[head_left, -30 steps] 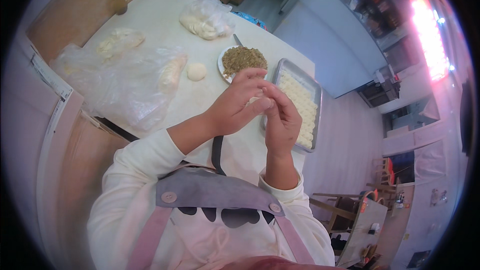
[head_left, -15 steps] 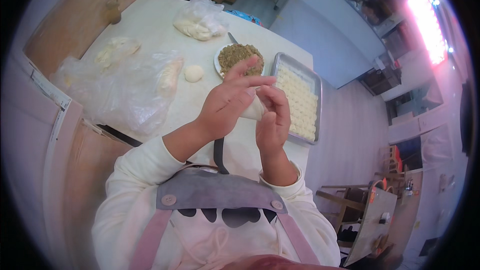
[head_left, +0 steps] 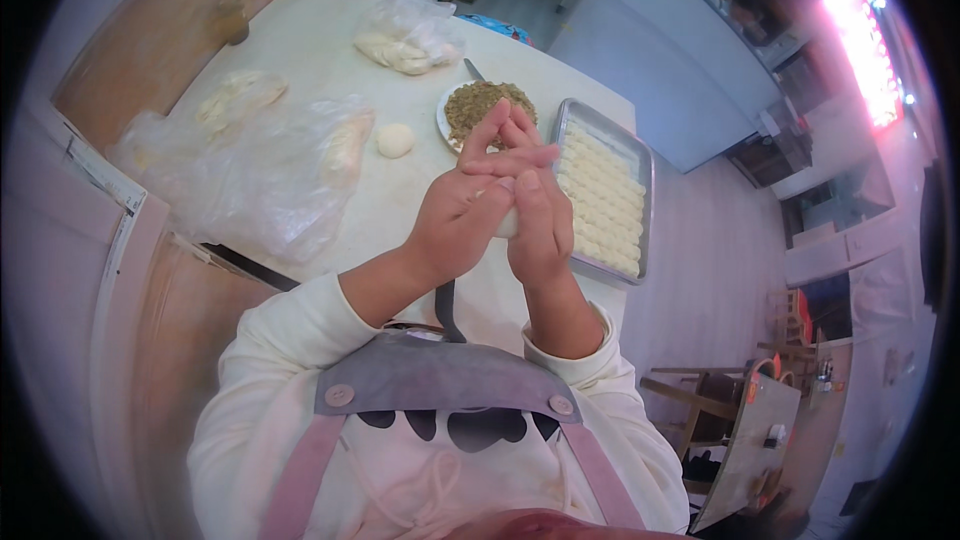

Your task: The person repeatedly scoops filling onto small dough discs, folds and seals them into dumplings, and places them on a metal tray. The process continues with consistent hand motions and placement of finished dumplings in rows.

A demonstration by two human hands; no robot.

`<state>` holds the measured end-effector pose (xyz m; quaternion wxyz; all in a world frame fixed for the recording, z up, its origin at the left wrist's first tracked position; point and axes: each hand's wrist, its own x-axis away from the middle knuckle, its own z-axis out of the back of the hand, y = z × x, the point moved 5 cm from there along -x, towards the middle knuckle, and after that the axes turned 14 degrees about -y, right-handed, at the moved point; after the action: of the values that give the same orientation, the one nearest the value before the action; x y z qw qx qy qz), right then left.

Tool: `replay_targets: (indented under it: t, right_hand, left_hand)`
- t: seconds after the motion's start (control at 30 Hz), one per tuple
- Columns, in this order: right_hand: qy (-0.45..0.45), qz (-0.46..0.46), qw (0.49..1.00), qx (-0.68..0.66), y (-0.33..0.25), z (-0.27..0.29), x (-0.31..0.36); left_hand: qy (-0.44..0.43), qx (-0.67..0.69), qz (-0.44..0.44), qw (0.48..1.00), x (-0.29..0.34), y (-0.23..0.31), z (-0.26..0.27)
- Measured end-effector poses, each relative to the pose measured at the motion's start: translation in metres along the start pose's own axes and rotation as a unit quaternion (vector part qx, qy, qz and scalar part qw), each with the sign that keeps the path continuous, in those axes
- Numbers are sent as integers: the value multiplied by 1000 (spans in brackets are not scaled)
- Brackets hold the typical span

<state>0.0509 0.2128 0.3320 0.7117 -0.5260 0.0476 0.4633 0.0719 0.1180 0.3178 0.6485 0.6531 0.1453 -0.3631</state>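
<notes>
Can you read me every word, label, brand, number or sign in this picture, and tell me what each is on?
None can be read.
Glowing pink panel, on the right: washed out by glare.
White strip, on the left: its dark marks are too small and blurred.
Tray, plate and large plastic bag: no lettering visible.
</notes>
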Motion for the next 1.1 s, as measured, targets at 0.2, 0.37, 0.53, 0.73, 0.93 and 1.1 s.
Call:
replay_targets:
  t: [0.2,0.37,0.53,0.73,0.93,1.1]
  right_hand:
    - [31,25,998,39,2,-2,0]
    - [43,49,998,-4,18,-5,2]
    - [-45,-99,975,-192,48,-17,25]
    - [207,-169,755,-599,72,-23,37]
    - [243,-198,707,-634,95,-21,50]
    - [197,-246,752,-579,76,-18,39]
  left_hand:
    - [25,35,-9,999,4,-4,-3]
    - [65,137,-4,988,2,-12,-7]
    - [-17,46,1,999,8,-43,5]
    - [-68,-512,45,855,21,-45,15]
    - [-68,-483,78,870,17,-41,17]
    - [66,-238,194,950,17,-53,30]
